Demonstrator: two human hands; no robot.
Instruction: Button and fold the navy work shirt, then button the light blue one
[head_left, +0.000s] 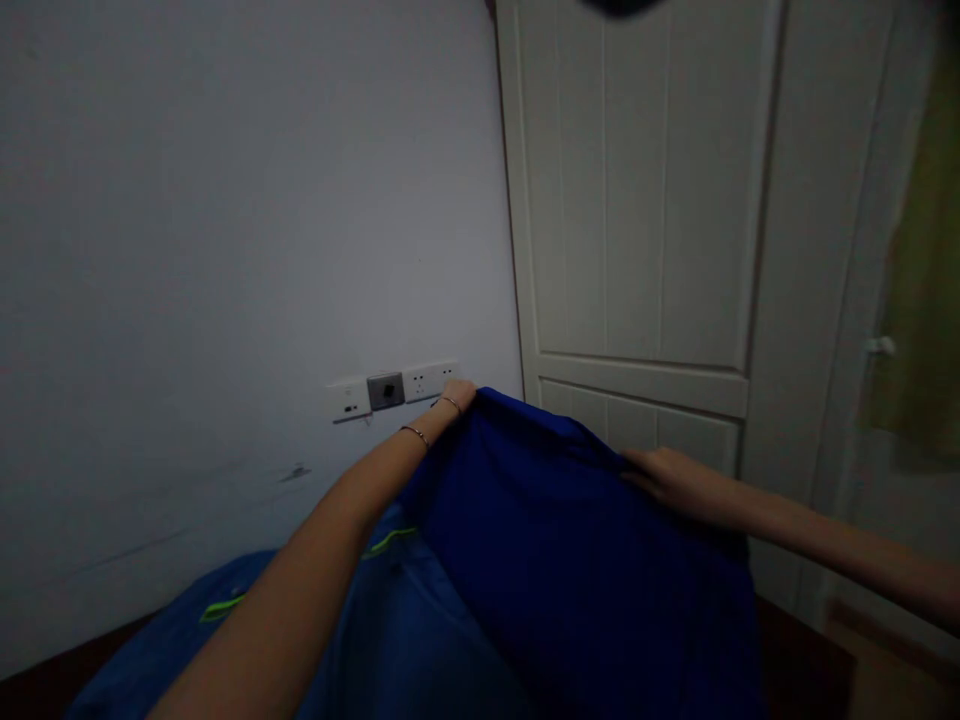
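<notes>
A blue jacket [570,560] hangs spread between my hands, its smooth deep-blue side facing me. A duller blue part with bright yellow-green zip trims lies to the lower left. My left hand [459,392], with two thin bracelets at the wrist, is closed on the upper edge of the cloth near the wall. Lower and to the right, my right hand [664,478] is closed on the same edge. The fingertips of both hands are partly hidden by the fabric or by shadow.
Behind stands a pale wall with a row of sockets [420,383]. A white panelled wardrobe [637,220] rises at the back right. Under the jacket is a dark reddish-brown surface [802,660]. At the far right hangs a yellowish curtain [926,290].
</notes>
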